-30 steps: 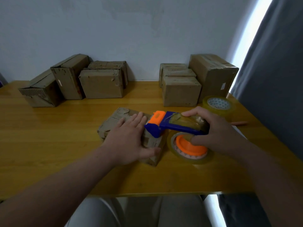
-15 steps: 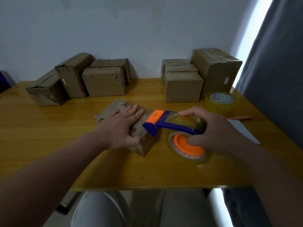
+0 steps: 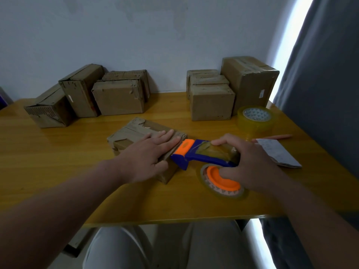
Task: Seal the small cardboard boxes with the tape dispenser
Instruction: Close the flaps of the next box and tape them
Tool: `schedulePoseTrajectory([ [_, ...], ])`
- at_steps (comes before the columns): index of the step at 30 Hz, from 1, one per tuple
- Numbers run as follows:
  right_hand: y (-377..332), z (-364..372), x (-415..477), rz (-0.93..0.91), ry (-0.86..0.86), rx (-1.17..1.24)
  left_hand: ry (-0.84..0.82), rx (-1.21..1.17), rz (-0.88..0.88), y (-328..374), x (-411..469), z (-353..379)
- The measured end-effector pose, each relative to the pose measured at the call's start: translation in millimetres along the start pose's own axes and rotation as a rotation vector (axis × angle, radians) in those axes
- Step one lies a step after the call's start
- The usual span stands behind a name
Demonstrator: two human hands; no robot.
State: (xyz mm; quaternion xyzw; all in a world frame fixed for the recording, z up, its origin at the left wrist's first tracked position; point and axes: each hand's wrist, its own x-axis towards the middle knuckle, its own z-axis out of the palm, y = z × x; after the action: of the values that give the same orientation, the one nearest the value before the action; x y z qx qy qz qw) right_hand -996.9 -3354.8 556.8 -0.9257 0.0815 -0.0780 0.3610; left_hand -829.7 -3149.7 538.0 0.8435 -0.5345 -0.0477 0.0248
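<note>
A small flat cardboard box (image 3: 134,133) lies on the yellow wooden table (image 3: 58,156) in front of me. My left hand (image 3: 147,158) presses flat on its top with straight fingers. My right hand (image 3: 250,164) grips the blue and orange tape dispenser (image 3: 196,154), whose orange front end touches the box's right edge. The dispenser's tape roll with orange hub (image 3: 221,181) hangs below my right hand, just above the table.
Several cardboard boxes (image 3: 118,98) stand at the back left against the wall, and more boxes (image 3: 211,101) with a larger one (image 3: 250,82) at the back right. A spare tape roll (image 3: 255,119), a paper slip (image 3: 277,154) and a pencil (image 3: 272,137) lie at the right. A grey curtain hangs on the right.
The dispenser's front end has drawn back from over the box top to the box's right edge. My left hand stays pressed on the box. The view has shifted slightly.
</note>
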Motion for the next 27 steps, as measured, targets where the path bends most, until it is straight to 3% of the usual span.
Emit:
schedulePoseTrajectory([
  [11, 4.4, -11.0, -13.4, -0.003, 0.027, 0.086, -0.026, -0.004, -0.01, -6.8, 2.5, -0.3],
  [20, 3.9, -20.3, -15.6, 0.031, -0.063, -0.065, -0.037, -0.02, -0.024, -5.7, 3.0, -2.1],
  [27, -23.7, -7.3, 18.9, 0.063, -0.119, -0.199, 0.02, -0.215, -0.047, -7.6, 5.3, -0.2],
])
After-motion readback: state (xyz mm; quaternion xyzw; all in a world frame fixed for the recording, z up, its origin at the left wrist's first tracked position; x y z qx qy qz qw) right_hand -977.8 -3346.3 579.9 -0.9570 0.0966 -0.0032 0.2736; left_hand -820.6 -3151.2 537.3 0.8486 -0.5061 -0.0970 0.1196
